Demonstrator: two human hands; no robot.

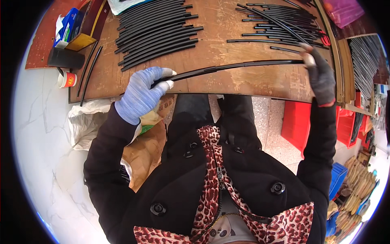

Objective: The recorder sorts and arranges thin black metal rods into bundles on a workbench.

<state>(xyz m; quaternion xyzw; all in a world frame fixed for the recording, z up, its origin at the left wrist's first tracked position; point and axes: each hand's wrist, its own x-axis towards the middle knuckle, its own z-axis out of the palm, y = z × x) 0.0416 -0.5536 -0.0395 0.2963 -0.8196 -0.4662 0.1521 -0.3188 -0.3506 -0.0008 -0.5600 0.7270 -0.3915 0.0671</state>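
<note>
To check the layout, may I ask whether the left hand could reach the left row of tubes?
Probably yes: nothing visible blocks the left row of tubes, though the left hand holds a black rod.

The blue-gloved left hand (143,92) curled in a pinch; the dark-gloved right hand (320,76) pointed forward, its grip unclear; both arms (319,136) reached forward, wide apart

The knit-gloved left hand (143,90) is pale blue, the gloved right hand (321,79) dark grey. The long slim rod (239,65) is black, the wooden surface (219,44) brown.
</note>
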